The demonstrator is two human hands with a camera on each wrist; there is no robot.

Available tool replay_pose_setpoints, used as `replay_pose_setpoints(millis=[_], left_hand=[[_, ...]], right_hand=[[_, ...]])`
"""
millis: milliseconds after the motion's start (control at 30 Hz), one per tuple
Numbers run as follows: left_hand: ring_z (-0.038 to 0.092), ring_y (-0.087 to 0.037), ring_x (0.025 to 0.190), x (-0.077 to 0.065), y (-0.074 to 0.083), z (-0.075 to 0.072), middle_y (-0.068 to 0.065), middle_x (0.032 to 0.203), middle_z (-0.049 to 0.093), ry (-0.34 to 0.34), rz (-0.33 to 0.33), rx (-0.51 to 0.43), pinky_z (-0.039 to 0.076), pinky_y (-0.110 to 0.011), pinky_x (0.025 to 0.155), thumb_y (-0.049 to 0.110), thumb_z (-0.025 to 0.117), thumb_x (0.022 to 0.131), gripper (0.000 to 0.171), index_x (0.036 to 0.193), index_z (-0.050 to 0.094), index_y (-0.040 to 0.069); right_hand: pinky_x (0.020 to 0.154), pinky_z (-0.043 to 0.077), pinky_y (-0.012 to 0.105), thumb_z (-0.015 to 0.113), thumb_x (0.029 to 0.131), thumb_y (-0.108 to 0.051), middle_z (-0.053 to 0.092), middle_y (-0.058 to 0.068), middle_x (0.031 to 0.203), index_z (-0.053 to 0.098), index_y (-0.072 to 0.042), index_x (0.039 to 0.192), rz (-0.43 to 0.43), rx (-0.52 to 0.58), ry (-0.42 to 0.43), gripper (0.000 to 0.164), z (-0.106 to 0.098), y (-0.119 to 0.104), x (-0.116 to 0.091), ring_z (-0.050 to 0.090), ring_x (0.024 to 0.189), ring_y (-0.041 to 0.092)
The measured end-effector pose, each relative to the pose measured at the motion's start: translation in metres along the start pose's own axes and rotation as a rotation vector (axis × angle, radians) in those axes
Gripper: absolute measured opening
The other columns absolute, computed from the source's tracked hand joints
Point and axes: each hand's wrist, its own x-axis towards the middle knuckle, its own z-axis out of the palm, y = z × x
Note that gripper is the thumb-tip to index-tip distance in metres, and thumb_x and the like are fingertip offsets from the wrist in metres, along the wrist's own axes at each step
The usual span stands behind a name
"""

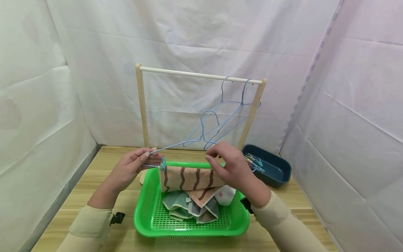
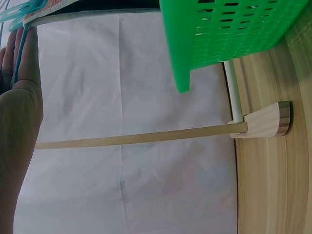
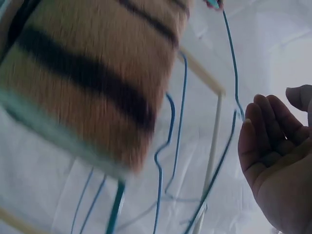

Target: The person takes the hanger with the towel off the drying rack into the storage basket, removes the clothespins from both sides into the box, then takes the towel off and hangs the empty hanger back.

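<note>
My left hand point(image 1: 127, 168) grips one end of a blue wire hanger point(image 1: 171, 146), its thumb on top of the wire. Folded over the hanger's lower bar is a peach towel point(image 1: 189, 179) with dark wavy stripes. A teal clothespin point(image 1: 163, 164) clips the towel at its left end. Beside the hanger's other end, my right hand point(image 1: 233, 166) has its fingers loosely bent and holds nothing. In the right wrist view that hand point(image 3: 282, 165) appears apart from the hanger wire, near the towel point(image 3: 92, 78).
Below the towel stands a green basket point(image 1: 192, 232) holding several crumpled cloths point(image 1: 181, 206). Behind it is a wooden rack with a white rod point(image 1: 182, 73), where two blue hangers point(image 1: 222, 92) hang at the right. A dark blue bin point(image 1: 280, 168) with several clothespins point(image 1: 259, 163) sits back right.
</note>
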Motion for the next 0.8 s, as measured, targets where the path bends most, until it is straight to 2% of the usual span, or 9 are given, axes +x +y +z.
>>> replay_pose_setpoints(millis=[200,500,633,800], left_hand=[[0.075,-0.018,0.124,0.000,0.000,0.001,-0.003,0.136,0.077,-0.001,0.002,0.001,0.064,-0.033,0.104,0.005,0.036,0.122,0.039,0.146,0.066,0.007],[0.075,-0.019,0.125,0.000,0.000,0.003,-0.005,0.137,0.077,-0.008,0.007,-0.028,0.064,-0.034,0.104,0.004,0.035,0.122,0.039,0.145,0.066,0.007],[0.075,-0.019,0.125,0.001,0.000,0.003,-0.004,0.137,0.077,-0.007,0.009,-0.021,0.064,-0.034,0.104,0.004,0.035,0.122,0.040,0.146,0.066,0.007],[0.075,-0.018,0.125,0.001,0.000,0.003,-0.003,0.137,0.077,-0.007,0.008,-0.012,0.063,-0.033,0.104,0.004,0.035,0.122,0.040,0.146,0.065,0.006]], right_hand=[[0.082,0.062,0.035,0.079,0.104,-0.011,0.072,0.003,0.106,0.074,-0.010,0.113,0.028,0.024,-0.137,0.010,0.027,-0.014,0.008,0.067,0.095,0.018],[0.084,0.063,0.034,0.074,0.109,-0.023,0.072,0.003,0.116,0.071,-0.012,0.124,0.117,0.015,-0.330,0.019,0.052,-0.028,0.021,0.068,0.104,0.017],[0.090,0.063,0.038,0.074,0.109,-0.025,0.072,0.007,0.120,0.071,-0.008,0.129,0.191,0.030,-0.390,0.025,0.061,-0.033,0.030,0.070,0.106,0.022],[0.094,0.063,0.038,0.072,0.111,-0.033,0.070,0.007,0.133,0.068,-0.007,0.143,0.303,0.020,-0.462,0.042,0.074,-0.038,0.040,0.070,0.112,0.021]])
